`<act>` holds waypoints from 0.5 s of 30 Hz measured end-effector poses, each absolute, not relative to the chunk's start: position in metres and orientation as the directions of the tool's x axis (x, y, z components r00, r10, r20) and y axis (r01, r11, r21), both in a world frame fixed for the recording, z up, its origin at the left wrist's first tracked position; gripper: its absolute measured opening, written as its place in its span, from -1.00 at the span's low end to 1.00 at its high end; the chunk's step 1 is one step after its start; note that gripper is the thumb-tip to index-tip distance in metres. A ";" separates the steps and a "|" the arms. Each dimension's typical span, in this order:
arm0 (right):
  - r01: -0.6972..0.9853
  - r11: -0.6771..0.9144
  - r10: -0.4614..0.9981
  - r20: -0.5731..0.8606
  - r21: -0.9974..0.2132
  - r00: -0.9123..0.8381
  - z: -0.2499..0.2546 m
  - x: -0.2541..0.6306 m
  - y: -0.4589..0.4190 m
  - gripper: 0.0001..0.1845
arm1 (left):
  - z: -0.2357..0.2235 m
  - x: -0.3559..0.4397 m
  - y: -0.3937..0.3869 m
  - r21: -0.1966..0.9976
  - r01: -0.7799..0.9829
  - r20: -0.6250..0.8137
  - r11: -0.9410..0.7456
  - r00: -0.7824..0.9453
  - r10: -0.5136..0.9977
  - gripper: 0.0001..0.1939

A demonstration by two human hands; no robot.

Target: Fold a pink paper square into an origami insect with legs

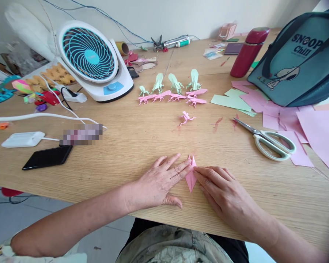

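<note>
A folded piece of pink origami paper [191, 181] lies on the table near its front edge, with two points at the top and one at the bottom. My left hand [161, 176] is open and flat, its fingertips pressing on the paper's upper left part. From the right, my right hand [222, 188] has its fingers held together, fingertips at the paper's right edge; its thumb is hidden. A small pink folded figure [185, 117] sits beyond the hands. Behind it stand several pink figures [161, 95] and several pale green ones [176, 84].
White-handled scissors [274, 144] lie right, beside pink sheets [322, 128] and green sheets [231, 101]. A red bottle [249, 53] and teal bag [298, 62] stand behind them. On the left are a fan [90, 58], a black phone [48, 157] and a white cable [44, 115].
</note>
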State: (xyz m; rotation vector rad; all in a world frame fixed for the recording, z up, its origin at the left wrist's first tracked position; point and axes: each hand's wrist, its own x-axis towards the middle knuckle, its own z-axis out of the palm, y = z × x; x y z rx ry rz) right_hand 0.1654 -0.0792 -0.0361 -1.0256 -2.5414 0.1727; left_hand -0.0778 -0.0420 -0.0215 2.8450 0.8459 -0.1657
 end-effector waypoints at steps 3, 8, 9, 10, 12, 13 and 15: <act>0.650 0.720 0.693 0.298 -0.243 -0.656 -0.036 0.165 -0.079 -0.62 | -0.020 -0.076 -0.044 0.140 0.562 -0.155 -0.815 0.825 0.543 0.09; 0.675 0.718 0.692 0.278 -0.170 -0.666 -0.040 0.166 -0.081 -0.59 | -0.019 -0.074 -0.045 0.182 0.552 -0.128 -0.813 0.834 0.537 0.10; 0.681 0.714 0.696 0.275 -0.165 -0.663 -0.041 0.166 -0.081 -0.58 | -0.019 -0.075 -0.045 0.191 0.551 -0.124 -0.812 0.834 0.537 0.09; 0.689 0.705 0.704 0.273 -0.165 -0.655 -0.042 0.166 -0.082 -0.58 | -0.020 -0.075 -0.044 0.201 0.550 -0.123 -0.811 0.835 0.536 0.07; 0.707 0.687 0.723 0.263 -0.169 -0.639 -0.043 0.166 -0.082 -0.57 | -0.021 -0.076 -0.044 0.214 0.547 -0.128 -0.809 0.837 0.532 0.04; 0.714 0.679 0.730 0.257 -0.169 -0.633 -0.044 0.165 -0.083 -0.58 | -0.021 -0.076 -0.044 0.216 0.549 -0.132 -0.807 0.836 0.533 0.02; 0.723 0.671 0.737 0.250 -0.163 -0.628 -0.045 0.165 -0.083 -0.59 | -0.021 -0.076 -0.044 0.212 0.554 -0.133 -0.805 0.832 0.538 0.03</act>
